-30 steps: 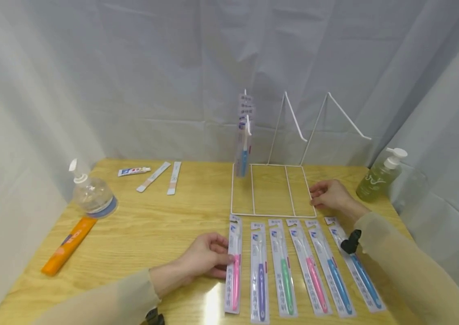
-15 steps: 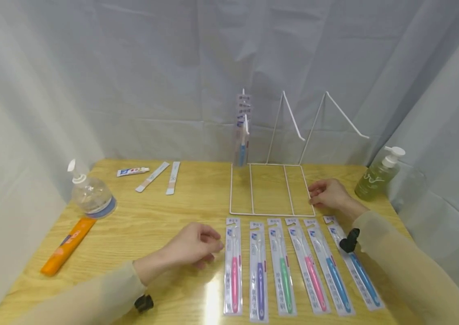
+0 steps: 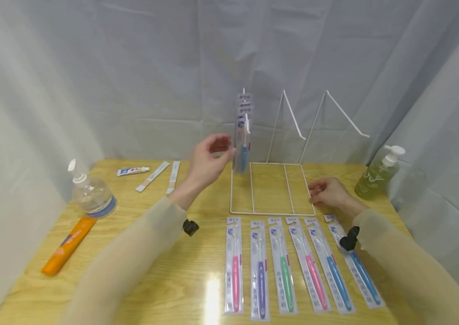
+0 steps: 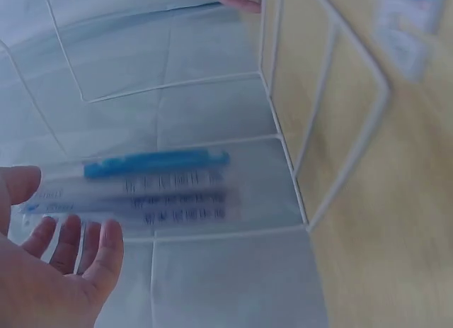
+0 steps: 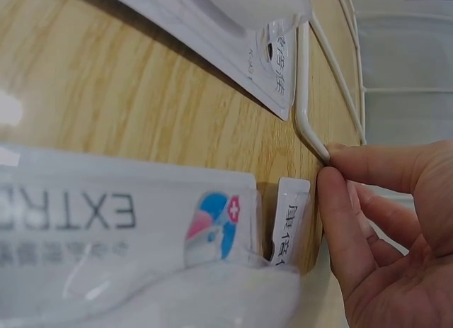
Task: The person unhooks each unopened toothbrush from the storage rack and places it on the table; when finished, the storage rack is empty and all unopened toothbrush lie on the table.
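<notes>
A white wire display rack [image 3: 271, 213] stands on the table, with several packaged toothbrushes [image 3: 242, 155] hanging from its left hook. My left hand [image 3: 210, 162] is raised just left of these packs. Its thumb and fingers are apart in the left wrist view, where the hand [image 4: 64, 271] is beside the blue-handled pack [image 4: 156, 164] and grips nothing. At the front right of the base, my right hand [image 3: 328, 195] pinches the rack's wire corner. Thumb and forefinger of this hand [image 5: 386, 222] meet at the bent wire [image 5: 304, 122] in the right wrist view.
Several packaged toothbrushes [image 3: 261, 271] lie in a row in front of the rack. On the left are a clear pump bottle [image 3: 93, 194], an orange tube pack [image 3: 68, 246], a small toothpaste tube [image 3: 132, 171] and two slim sachets [image 3: 173, 177]. A green pump bottle [image 3: 377, 178] stands right.
My left hand let go of the pink-handled toothbrush pack in the row, drew back left, then rose to the hanging packs. The right hand stays at the rack's corner.
</notes>
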A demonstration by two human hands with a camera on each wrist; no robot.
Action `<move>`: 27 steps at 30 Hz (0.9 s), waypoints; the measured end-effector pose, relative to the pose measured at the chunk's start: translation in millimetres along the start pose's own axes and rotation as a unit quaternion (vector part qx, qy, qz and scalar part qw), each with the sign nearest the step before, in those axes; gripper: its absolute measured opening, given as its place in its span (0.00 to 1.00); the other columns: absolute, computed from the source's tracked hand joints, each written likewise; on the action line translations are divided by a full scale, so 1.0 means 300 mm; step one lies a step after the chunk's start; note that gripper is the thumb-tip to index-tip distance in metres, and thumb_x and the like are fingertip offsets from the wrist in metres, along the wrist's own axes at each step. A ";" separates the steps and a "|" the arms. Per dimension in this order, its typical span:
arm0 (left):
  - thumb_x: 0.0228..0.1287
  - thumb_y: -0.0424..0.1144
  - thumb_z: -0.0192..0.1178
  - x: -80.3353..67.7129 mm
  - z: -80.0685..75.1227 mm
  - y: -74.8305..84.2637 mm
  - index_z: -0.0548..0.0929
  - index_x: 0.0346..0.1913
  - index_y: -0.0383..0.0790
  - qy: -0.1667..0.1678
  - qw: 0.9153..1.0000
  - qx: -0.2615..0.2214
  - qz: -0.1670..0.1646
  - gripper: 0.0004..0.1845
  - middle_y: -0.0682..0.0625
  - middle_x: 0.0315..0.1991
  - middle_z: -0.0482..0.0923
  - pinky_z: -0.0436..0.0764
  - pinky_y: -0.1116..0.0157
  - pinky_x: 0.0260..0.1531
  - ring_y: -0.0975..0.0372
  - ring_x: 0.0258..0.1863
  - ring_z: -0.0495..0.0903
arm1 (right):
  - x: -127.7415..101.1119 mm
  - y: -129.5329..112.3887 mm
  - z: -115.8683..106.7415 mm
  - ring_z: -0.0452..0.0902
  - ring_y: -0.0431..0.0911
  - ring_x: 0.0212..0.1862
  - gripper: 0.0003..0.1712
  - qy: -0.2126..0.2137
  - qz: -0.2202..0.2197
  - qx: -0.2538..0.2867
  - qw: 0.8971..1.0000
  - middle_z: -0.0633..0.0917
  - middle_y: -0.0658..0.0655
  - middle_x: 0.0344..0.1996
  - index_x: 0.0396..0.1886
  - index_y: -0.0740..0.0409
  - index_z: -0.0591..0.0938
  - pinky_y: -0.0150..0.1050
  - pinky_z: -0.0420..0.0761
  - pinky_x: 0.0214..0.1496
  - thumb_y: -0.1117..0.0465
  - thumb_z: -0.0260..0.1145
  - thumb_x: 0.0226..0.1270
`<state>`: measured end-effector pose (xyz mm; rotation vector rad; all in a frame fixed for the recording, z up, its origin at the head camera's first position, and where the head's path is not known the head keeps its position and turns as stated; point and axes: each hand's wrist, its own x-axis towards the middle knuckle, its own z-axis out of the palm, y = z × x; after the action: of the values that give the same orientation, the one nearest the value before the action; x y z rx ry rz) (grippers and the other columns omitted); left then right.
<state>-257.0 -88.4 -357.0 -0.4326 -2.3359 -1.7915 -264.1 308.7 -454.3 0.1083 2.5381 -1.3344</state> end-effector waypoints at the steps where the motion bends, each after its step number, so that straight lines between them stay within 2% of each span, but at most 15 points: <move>1: 0.77 0.35 0.71 0.017 0.019 0.005 0.84 0.68 0.33 0.002 1.000 -0.010 0.004 0.21 0.35 0.65 0.87 0.91 0.50 0.68 0.45 0.65 0.88 | 0.001 0.002 0.000 0.83 0.37 0.32 0.34 0.001 -0.002 -0.001 1.000 0.86 0.55 0.38 0.68 0.79 0.80 0.31 0.93 0.36 0.74 0.79 0.63; 5: 0.76 0.33 0.71 0.058 0.082 0.014 0.87 0.62 0.30 0.019 1.000 -0.016 0.010 0.16 0.34 0.59 0.90 0.93 0.47 0.63 0.42 0.59 0.90 | 0.004 0.006 0.004 0.83 0.37 0.33 0.34 -0.001 -0.004 0.005 1.000 0.86 0.55 0.39 0.68 0.79 0.80 0.31 0.93 0.36 0.74 0.79 0.63; 10: 0.77 0.32 0.68 0.074 0.135 0.029 0.88 0.58 0.30 0.039 0.999 -0.007 0.011 0.12 0.34 0.55 0.91 0.93 0.49 0.61 0.43 0.54 0.91 | 0.006 0.008 0.005 0.83 0.38 0.34 0.34 -0.001 -0.002 0.007 1.000 0.85 0.54 0.38 0.69 0.78 0.80 0.31 0.92 0.36 0.74 0.79 0.63; 16: 0.77 0.30 0.68 0.079 0.196 0.074 0.87 0.54 0.28 0.012 0.999 -0.003 0.045 0.10 0.33 0.52 0.92 0.94 0.55 0.54 0.44 0.48 0.91 | 0.004 0.020 -0.007 0.83 0.39 0.35 0.34 0.003 0.006 -0.005 1.000 0.85 0.55 0.40 0.70 0.76 0.80 0.31 0.93 0.37 0.73 0.79 0.65; 20: 0.77 0.31 0.68 0.060 0.225 0.079 0.88 0.55 0.28 -0.015 0.998 0.005 0.054 0.11 0.33 0.51 0.92 0.94 0.57 0.51 0.46 0.46 0.91 | -0.002 0.032 -0.014 0.83 0.38 0.34 0.34 0.005 0.008 -0.005 1.000 0.86 0.54 0.39 0.70 0.77 0.79 0.31 0.92 0.37 0.73 0.79 0.64; 23: 0.76 0.30 0.68 0.025 0.209 0.059 0.88 0.55 0.28 -0.042 0.999 -0.013 0.026 0.11 0.33 0.50 0.91 0.96 0.55 0.49 0.51 0.42 0.90 | 0.000 0.024 -0.007 0.83 0.37 0.34 0.35 0.000 0.003 0.005 1.000 0.86 0.53 0.38 0.70 0.78 0.79 0.30 0.92 0.37 0.74 0.79 0.64; 25: 0.76 0.30 0.68 -0.009 0.182 0.039 0.87 0.55 0.28 -0.069 0.997 -0.036 -0.012 0.10 0.34 0.49 0.90 0.97 0.54 0.46 0.56 0.40 0.89 | 0.001 0.014 -0.001 0.83 0.37 0.34 0.35 -0.002 0.001 0.009 1.000 0.86 0.53 0.38 0.70 0.78 0.79 0.30 0.92 0.37 0.74 0.79 0.64; 27: 0.76 0.29 0.67 -0.050 0.147 0.015 0.86 0.57 0.28 -0.100 0.992 -0.059 -0.056 0.12 0.36 0.48 0.89 0.98 0.53 0.42 0.60 0.38 0.88 | 0.000 0.006 0.003 0.83 0.37 0.34 0.34 -0.001 0.001 0.007 1.000 0.86 0.53 0.37 0.69 0.78 0.79 0.30 0.92 0.36 0.74 0.79 0.64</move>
<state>-239.4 -46.8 -369.1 -0.5302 -2.4385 -2.0321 -263.7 309.1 -456.3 0.1112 2.5259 -1.3513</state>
